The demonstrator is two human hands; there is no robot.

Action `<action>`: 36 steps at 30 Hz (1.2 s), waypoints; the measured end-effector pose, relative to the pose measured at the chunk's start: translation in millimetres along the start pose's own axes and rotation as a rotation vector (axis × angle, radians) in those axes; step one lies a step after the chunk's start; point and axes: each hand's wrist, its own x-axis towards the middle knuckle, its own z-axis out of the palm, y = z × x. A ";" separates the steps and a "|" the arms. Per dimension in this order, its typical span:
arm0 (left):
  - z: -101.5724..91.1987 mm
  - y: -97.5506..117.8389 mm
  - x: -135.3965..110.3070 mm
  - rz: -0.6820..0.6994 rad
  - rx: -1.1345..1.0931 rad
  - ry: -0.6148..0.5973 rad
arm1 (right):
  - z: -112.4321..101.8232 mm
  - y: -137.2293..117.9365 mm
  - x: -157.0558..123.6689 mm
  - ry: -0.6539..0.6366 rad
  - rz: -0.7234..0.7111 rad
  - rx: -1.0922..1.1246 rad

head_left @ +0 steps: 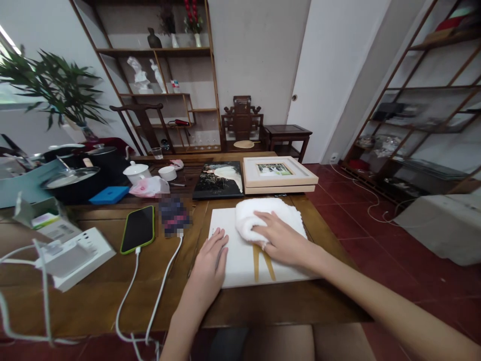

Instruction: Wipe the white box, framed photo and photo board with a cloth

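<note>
A flat white panel (237, 268) lies on the wooden table in front of me, with two yellowish strips (256, 263) running down its lower middle. My right hand (277, 236) presses a bunched white towel (283, 213) onto the panel's upper part; the fingers grip the cloth, and a ring shows on one of them. The towel hides much of the panel's far side. Along the panel's left edge rests my left hand (211, 258), its fingers stretched out over the edge and holding nothing.
Beyond the panel lie a dark picture (210, 180) and stacked light-wood frames (278, 175). Left on the table are a charging phone (139, 228), a blurred dark item (173, 215), a power strip (82, 253), a blue box (108, 194), white teaware (136, 170) and black pots (73, 183). Cables trail over the front edge.
</note>
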 end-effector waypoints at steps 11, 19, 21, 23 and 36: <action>-0.1 1.8 1.1 -0.035 -0.012 0.003 | 2.6 -59.2 -42.6 -0.144 -0.109 -0.004; 3.2 -1.8 0.0 -0.014 -0.044 0.037 | -4.2 -52.0 -43.4 -0.149 -0.086 0.051; 3.1 -2.0 -0.1 -0.012 -0.057 0.037 | -4.8 -38.1 -19.2 -0.110 -0.023 0.025; 2.5 -1.7 0.0 -0.010 -0.065 0.028 | -4.5 -25.8 6.2 -0.084 0.012 -0.002; -0.6 1.3 0.5 -0.063 -0.026 0.013 | 5.3 -69.1 -46.5 -0.153 -0.152 0.014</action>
